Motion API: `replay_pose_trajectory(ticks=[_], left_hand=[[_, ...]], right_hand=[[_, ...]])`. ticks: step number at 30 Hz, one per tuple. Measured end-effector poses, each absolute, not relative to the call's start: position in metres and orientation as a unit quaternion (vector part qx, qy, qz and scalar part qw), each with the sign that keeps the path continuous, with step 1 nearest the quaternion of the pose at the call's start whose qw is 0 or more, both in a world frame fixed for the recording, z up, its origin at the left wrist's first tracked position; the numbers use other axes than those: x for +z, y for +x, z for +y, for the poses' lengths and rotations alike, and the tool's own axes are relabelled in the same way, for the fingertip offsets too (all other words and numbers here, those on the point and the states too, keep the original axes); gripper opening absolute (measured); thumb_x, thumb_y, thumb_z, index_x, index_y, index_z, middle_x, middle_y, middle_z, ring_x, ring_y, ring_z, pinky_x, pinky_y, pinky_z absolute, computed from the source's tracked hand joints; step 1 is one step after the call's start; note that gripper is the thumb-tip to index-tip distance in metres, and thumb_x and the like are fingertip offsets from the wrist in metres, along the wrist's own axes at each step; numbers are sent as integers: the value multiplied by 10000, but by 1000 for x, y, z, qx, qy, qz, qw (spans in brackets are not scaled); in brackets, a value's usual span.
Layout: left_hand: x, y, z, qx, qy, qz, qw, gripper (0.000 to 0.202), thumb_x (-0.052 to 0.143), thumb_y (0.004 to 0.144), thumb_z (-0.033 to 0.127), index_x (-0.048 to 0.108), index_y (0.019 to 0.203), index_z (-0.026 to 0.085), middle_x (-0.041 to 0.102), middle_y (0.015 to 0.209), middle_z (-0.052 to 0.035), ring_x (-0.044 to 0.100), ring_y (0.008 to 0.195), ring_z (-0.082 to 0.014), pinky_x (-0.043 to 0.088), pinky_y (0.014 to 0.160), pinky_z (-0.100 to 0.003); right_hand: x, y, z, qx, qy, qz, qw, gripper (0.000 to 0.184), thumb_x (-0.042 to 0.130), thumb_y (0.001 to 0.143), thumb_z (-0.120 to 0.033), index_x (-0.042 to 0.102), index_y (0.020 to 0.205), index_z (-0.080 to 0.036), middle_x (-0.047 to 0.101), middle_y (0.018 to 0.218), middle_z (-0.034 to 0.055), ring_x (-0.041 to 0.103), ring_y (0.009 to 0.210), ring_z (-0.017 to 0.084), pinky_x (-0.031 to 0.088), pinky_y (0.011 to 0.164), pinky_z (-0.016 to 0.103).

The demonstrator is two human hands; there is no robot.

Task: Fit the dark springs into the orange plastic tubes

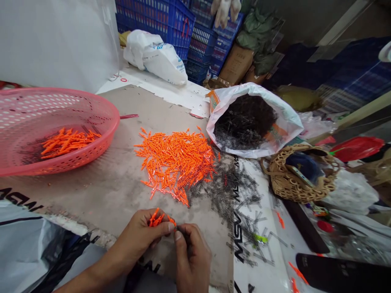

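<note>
The left hand (137,240) is curling its fingers around a small bunch of orange plastic pieces (158,218), pressing them against the palm side with the left thumb (170,228) lying across them. Their long axes are fanning out, mostly slanting up and to the right from the fingers, with one slim piece reaching toward the right hand (193,257). That hand's thumb (178,236) and bent forefinger are closing just beside the bunch, pinching at something dark that is too small and shadowed to make out.

Straight ahead of the fingertips, a heap of loose orange pieces (176,165) is lying criss-crossed on a scuffed grey-brown board (100,191), their axes pointing every way. Just beyond the right fingers, dark wire pieces (229,191) are spilling from under the heap onto a printed white sheet (250,248). Left of the hands, a pink perforated plastic basket (105,122) is holding more orange pieces (69,142).

Farther past the fingers, a white sack (284,122) is gaping open around a dark tangled mass of wire (244,122), and a woven basket (297,187) is sitting to its right. Blue plastic crates (201,44) are standing stacked at the far end, beside a cardboard box (236,63) and a white plastic bag (154,57).
</note>
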State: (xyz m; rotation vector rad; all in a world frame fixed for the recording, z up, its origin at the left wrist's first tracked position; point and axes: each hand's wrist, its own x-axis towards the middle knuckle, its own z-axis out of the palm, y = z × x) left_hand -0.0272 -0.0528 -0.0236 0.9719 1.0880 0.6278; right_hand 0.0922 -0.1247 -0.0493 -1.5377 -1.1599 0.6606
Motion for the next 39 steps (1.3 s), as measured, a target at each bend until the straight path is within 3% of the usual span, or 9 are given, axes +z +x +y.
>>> replay_pose_trajectory(ticks=[7,12,21,25,28,32,34,36,39], left_hand=[[-29,-33,-54,270,483,464,692,253,698,715,401,728,719,150,415,421,93,290,399,-67,224,394,-187],[-28,-36,-53,285,573,437,632,205,675,770,350,771,735,172,689,624,1,558,595,-140,416,564,-206],[-29,-39,-49,272,623,414,605,218,653,802,356,779,770,181,748,690,-22,636,668,-186,463,618,-226],[-29,-39,-50,278,617,421,604,206,649,804,342,776,754,187,721,662,-12,605,631,-162,441,582,-210],[-32,-37,-52,274,562,440,644,201,665,782,351,751,728,176,549,480,45,428,452,-95,320,439,-185],[-34,-34,-56,284,461,430,722,213,700,731,370,686,681,163,401,417,90,268,392,-65,197,390,-186],[-30,-33,-57,284,451,426,732,237,702,730,386,677,668,159,408,421,85,265,396,-67,194,394,-193],[-26,-33,-57,279,481,428,713,263,675,765,398,685,664,155,454,448,62,320,421,-81,247,420,-201],[-21,-35,-55,286,555,428,653,265,626,814,370,705,668,163,597,600,1,490,578,-135,381,554,-224]], right_hand=[[-48,91,-127,222,-648,-511,520,148,486,937,-240,616,867,-238,603,786,-29,562,724,116,405,667,213],[-47,90,-127,203,-649,-520,517,156,477,941,-215,611,867,-241,597,770,-32,561,712,113,400,663,209],[-48,91,-129,196,-652,-532,503,166,456,944,-208,604,875,-237,593,778,-20,556,718,126,397,666,222],[-46,90,-128,206,-651,-525,507,175,457,938,-224,613,860,-233,598,768,-14,553,708,131,394,655,228],[-44,92,-126,251,-649,-500,516,186,474,920,-253,630,822,-228,605,747,-14,549,687,128,393,645,225],[-47,100,-121,440,-634,-396,498,219,526,863,-331,614,716,-194,539,612,-27,472,585,118,355,556,220],[-50,103,-119,563,-575,-320,501,243,524,840,-366,574,689,-182,464,534,-49,405,508,102,337,508,216],[-51,103,-118,605,-543,-283,509,267,506,840,-390,554,679,-182,418,494,-63,362,457,93,323,471,214],[-53,96,-121,440,-627,-370,526,281,510,871,-388,627,715,-186,521,567,-21,463,529,121,365,522,231]])
